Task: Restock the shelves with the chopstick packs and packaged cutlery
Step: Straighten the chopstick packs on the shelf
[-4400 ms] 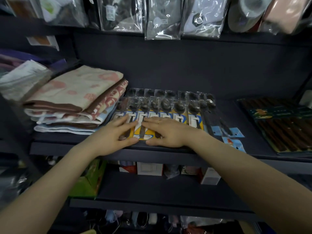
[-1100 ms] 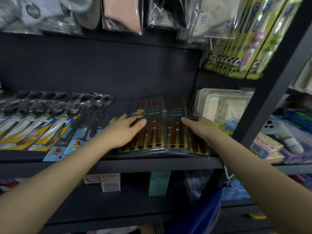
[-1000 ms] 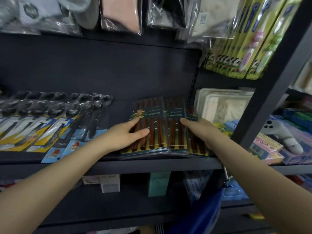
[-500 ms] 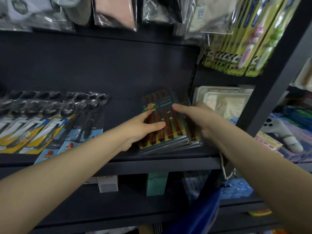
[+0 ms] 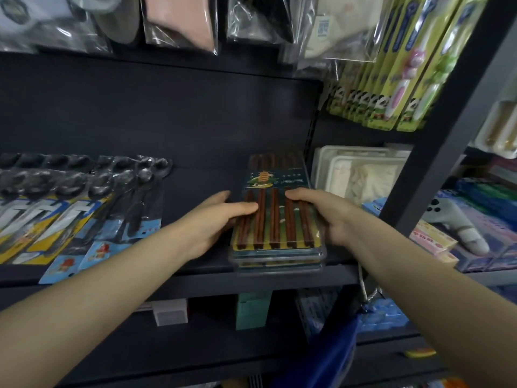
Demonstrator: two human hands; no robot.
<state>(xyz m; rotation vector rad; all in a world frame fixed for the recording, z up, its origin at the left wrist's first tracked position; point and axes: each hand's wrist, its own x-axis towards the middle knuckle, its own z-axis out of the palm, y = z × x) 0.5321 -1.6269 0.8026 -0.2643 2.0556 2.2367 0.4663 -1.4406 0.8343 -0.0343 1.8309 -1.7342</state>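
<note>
A neat stack of chopstick packs (image 5: 275, 219), clear cases with dark brown sticks and a green label, lies on the dark shelf (image 5: 195, 278) by the right upright. My left hand (image 5: 215, 219) clasps the stack's left side, thumb lying on the top pack. My right hand (image 5: 321, 214) clasps its right side with the thumb on top. Packaged spoons and cutlery (image 5: 70, 208) on yellow and blue cards lie fanned out at the shelf's left.
A black shelf post (image 5: 436, 152) stands just right of the stack. Beyond it are white trays (image 5: 361, 172), toys and green toothbrush packs (image 5: 397, 74). Bagged goods hang above. Small boxes (image 5: 170, 312) sit on the lower shelf, and a blue bag (image 5: 330, 357) hangs below.
The chopstick packs, first spread side by side, have been gathered into one squared stack. Both hands slid inward and now hold its two sides.
</note>
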